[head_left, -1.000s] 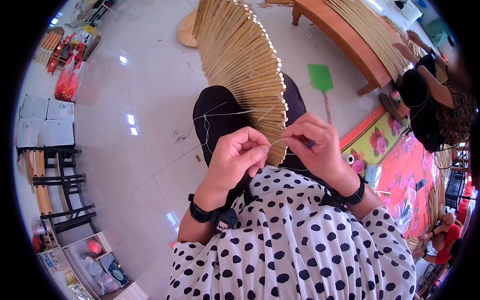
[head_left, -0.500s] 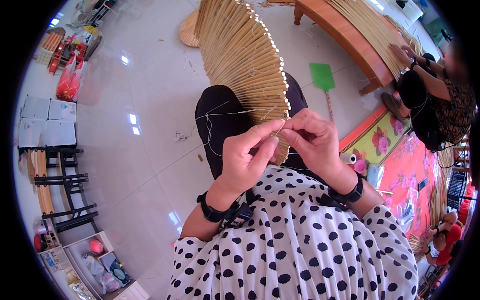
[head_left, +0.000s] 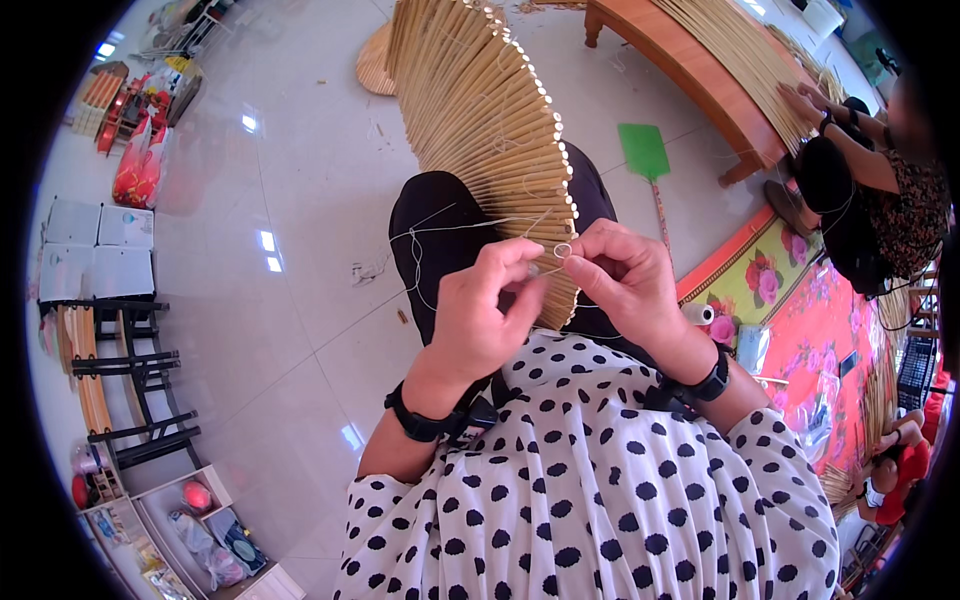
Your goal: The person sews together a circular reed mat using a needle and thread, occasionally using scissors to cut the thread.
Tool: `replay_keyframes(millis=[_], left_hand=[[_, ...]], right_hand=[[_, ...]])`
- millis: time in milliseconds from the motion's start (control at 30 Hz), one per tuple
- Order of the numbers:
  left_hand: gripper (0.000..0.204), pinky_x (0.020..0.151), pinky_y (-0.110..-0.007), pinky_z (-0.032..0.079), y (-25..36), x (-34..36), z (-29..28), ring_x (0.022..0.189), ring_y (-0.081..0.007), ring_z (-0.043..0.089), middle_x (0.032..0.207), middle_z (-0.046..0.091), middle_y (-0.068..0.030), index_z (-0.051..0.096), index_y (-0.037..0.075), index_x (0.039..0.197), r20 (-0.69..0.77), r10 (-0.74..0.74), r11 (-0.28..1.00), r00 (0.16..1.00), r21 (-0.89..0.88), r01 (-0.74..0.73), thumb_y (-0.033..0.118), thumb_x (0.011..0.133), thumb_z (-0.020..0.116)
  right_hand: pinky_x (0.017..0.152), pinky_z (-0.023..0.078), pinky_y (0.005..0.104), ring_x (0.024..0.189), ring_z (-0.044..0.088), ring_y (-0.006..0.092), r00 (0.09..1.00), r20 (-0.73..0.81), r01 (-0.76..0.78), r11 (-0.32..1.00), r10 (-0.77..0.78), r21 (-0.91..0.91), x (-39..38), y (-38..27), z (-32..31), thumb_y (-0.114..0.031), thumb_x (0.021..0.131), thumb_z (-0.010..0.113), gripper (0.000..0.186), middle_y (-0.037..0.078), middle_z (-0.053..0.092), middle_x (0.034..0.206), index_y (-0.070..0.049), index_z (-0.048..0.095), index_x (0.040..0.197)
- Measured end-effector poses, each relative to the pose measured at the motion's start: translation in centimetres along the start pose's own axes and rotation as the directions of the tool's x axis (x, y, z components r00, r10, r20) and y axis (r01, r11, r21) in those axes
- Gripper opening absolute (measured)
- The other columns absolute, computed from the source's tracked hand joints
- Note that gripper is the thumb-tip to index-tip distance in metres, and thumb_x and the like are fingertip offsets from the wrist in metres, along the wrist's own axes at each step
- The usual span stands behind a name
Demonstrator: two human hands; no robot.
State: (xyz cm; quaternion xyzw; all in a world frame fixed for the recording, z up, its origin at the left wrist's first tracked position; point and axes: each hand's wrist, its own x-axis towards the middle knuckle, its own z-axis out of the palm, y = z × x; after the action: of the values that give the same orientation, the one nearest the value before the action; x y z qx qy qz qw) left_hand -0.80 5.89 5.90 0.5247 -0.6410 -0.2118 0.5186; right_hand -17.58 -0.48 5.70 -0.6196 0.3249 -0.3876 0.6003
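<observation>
A long fan-shaped mat of straw-coloured bamboo slats (head_left: 480, 120) lies across my lap and runs away over the floor. My left hand (head_left: 480, 320) pinches a thin white thread (head_left: 440, 232) at the mat's near end, where the slats meet my knees. My right hand (head_left: 620, 285) is closed on the same thread, which forms a small loop between my two thumbs, right against the last slats. Both wrists carry black bands. A polka-dot top covers my chest below.
A green plastic swatter (head_left: 645, 150) lies on the tiled floor to the right. Another person (head_left: 860, 190) sits at a wooden bench (head_left: 700, 75) with more slats. A floral mat (head_left: 800, 310), a white thread spool (head_left: 697, 313), black racks (head_left: 130, 360) and red bags (head_left: 135, 170) surround me.
My hands have drawn together at the mat's end. The left hand rose toward the right, and a small loop of thread now shows between the thumbs.
</observation>
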Motion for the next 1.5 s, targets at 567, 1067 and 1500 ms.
replay_keyframes(millis=[567,1067,1500], left_hand=[[0.019,0.059,-0.029,0.053,0.0,1.4,-1.8,0.069,-0.0208,0.064,0.098,0.061,-0.0085,0.066,0.005,0.091,0.036,0.278,0.946,0.960,0.166,-0.280,-0.004,0.074,0.068],[0.024,0.050,-0.028,0.048,-1.3,1.6,-1.1,0.058,-0.0189,0.056,0.081,0.054,-0.0036,0.063,0.006,0.083,0.171,0.430,0.866,0.887,0.198,-0.458,-0.002,0.062,0.071],[0.017,0.047,-0.021,0.043,-1.0,1.1,-1.8,0.051,-0.0086,0.052,0.082,0.055,-0.0059,0.056,0.000,0.079,0.054,0.117,0.993,0.992,-0.027,-0.116,-0.010,0.068,0.063]], right_hand=[[0.053,0.039,0.0177,0.064,0.048,-0.0001,0.909,0.281,-0.345,0.934,0.307,0.096,-0.6,0.7,-0.5,-0.007,0.091,0.061,0.010,-0.004,0.056,0.075,0.002,0.061,0.090],[0.052,0.035,0.0158,0.062,0.046,-0.0001,0.857,0.392,-0.462,0.836,0.334,0.297,-0.6,0.2,-0.7,-0.009,0.093,0.060,0.011,-0.005,0.055,0.072,0.000,0.063,0.089],[0.052,0.042,0.0201,0.057,0.053,0.0058,0.995,0.102,0.024,0.916,0.018,-0.401,-0.6,-1.2,-0.9,-0.004,0.076,0.074,0.019,0.003,0.058,0.078,-0.002,0.068,0.094]])
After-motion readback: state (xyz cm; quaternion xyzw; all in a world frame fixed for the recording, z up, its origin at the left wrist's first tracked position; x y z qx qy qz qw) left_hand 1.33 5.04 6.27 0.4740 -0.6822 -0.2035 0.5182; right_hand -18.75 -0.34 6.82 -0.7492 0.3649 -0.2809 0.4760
